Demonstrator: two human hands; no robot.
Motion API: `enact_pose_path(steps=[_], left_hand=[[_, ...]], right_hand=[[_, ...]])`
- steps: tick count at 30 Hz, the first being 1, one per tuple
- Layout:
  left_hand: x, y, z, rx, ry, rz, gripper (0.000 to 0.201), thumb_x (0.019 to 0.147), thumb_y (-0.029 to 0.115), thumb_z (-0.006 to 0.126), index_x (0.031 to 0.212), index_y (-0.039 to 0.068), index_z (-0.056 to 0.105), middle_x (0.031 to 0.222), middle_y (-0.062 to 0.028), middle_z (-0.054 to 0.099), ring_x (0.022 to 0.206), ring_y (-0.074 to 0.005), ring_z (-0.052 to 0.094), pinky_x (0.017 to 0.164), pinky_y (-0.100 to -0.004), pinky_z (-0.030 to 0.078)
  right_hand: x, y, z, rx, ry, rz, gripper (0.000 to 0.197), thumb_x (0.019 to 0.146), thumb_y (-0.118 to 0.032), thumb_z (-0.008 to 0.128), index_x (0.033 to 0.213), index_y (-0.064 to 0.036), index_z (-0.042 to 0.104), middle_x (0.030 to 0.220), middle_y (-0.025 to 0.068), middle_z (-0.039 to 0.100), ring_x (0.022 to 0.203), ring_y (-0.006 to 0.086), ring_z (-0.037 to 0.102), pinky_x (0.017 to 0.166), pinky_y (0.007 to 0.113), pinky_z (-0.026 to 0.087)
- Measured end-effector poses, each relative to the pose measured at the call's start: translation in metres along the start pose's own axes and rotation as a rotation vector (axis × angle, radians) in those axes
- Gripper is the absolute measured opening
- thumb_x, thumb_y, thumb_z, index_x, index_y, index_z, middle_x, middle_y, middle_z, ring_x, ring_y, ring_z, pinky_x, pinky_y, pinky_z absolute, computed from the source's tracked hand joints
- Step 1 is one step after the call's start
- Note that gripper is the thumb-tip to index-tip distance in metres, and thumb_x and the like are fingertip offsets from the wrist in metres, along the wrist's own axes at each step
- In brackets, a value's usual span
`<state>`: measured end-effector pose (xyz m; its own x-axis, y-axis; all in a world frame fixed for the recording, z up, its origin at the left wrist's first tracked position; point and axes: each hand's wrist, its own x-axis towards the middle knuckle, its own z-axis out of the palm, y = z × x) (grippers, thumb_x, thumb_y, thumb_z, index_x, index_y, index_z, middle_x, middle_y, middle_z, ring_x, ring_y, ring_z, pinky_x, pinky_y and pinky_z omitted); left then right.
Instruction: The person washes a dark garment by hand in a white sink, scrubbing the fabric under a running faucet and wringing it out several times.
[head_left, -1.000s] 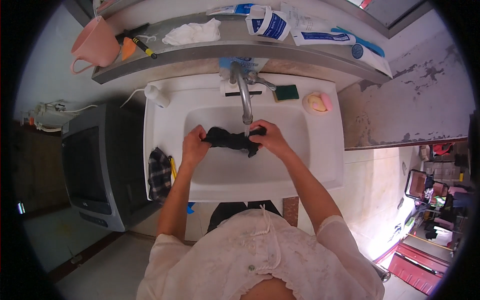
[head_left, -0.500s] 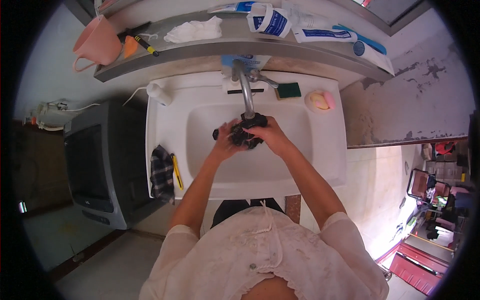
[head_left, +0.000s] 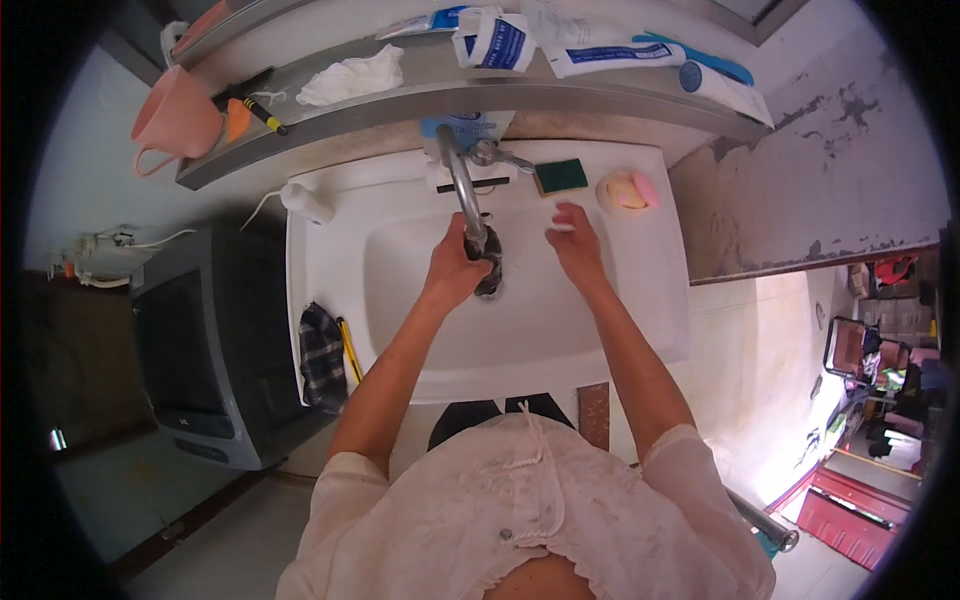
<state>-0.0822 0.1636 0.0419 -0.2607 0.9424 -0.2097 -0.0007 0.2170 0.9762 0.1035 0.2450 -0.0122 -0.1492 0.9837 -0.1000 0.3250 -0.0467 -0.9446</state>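
Note:
Under the curved metal faucet (head_left: pixel 462 190), my left hand (head_left: pixel 456 268) is closed on a small crumpled black cloth (head_left: pixel 489 278); its exact kind is hard to make out. The cloth is wet and hangs beneath the spout inside the white sink (head_left: pixel 540 330). My right hand (head_left: pixel 577 245) is apart from it, over the right side of the basin, with fingers bent but spread and nothing in them. Nearest to that hand are a green scouring sponge (head_left: pixel 561 177) and a soap dish (head_left: pixel 627 190) with pink and yellow soap on the sink's back ledge.
A white bottle (head_left: pixel 308 203) lies at the sink's back left. Plaid cloth (head_left: pixel 322 358) and a yellow utility knife (head_left: pixel 350 350) rest on its left rim. Above runs a shelf (head_left: pixel 420 98) with a pink cup (head_left: pixel 177 115) and several tubes. A grey appliance (head_left: pixel 215 345) stands left.
My right hand has let go of the black cloth and moved right, opening. My left hand now holds the cloth alone under the spout. The view has shifted slightly.

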Motion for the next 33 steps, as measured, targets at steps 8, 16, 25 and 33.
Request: enact_pose_path(steps=[8, 16, 25, 33], left_hand=[[0.005, 0.022, -0.006, 0.527, 0.011, 0.360, 0.041, 0.060, -0.002, 0.057, 0.100, 0.006, 0.056, 0.087, -0.0127, 0.057, 0.082, -0.0233, 0.057, 0.074, -0.0287, 0.045], [-0.015, 0.017, -0.013, 0.416, 0.069, 0.141, 0.036, 0.061, -0.005, 0.054, 0.096, 0.004, 0.055, 0.078, -0.0081, 0.059, 0.073, -0.0183, 0.056, 0.069, -0.0268, 0.044], [-0.060, 0.033, 0.009, 0.281, -0.429, 0.045, 0.041, 0.065, -0.006, 0.056, 0.103, 0.008, 0.053, 0.095, -0.0048, 0.058, 0.086, -0.0163, 0.055, 0.078, -0.0273, 0.044], [-0.008, -0.087, -0.035, -0.629, -0.008, -0.193, 0.040, 0.079, 0.008, 0.061, 0.117, 0.005, 0.047, 0.101, -0.0083, 0.057, 0.094, -0.0194, 0.054, 0.087, -0.0327, 0.043]], right_hand=[[0.047, -0.053, 0.035, -0.354, 0.077, -0.286, 0.040, 0.079, -0.015, 0.052, 0.118, -0.0058, 0.046, 0.111, 0.0155, 0.053, 0.093, 0.0329, 0.056, 0.079, 0.039, 0.044], [-0.005, -0.034, 0.035, 0.258, -0.350, 0.165, 0.026, 0.082, -0.026, 0.054, 0.095, -0.0043, 0.055, 0.092, 0.0085, 0.061, 0.072, 0.0226, 0.058, 0.064, 0.033, 0.045], [-0.044, 0.029, 0.042, 1.299, -0.706, 0.976, 0.051, 0.083, -0.036, 0.057, 0.117, 0.0007, 0.045, 0.108, 0.0128, 0.052, 0.099, 0.0242, 0.053, 0.085, 0.038, 0.045], [-0.058, -0.010, 0.060, 0.928, -0.407, 0.489, 0.025, 0.087, -0.024, 0.049, 0.102, -0.0050, 0.056, 0.095, 0.0074, 0.059, 0.088, 0.0180, 0.058, 0.078, 0.032, 0.049]])
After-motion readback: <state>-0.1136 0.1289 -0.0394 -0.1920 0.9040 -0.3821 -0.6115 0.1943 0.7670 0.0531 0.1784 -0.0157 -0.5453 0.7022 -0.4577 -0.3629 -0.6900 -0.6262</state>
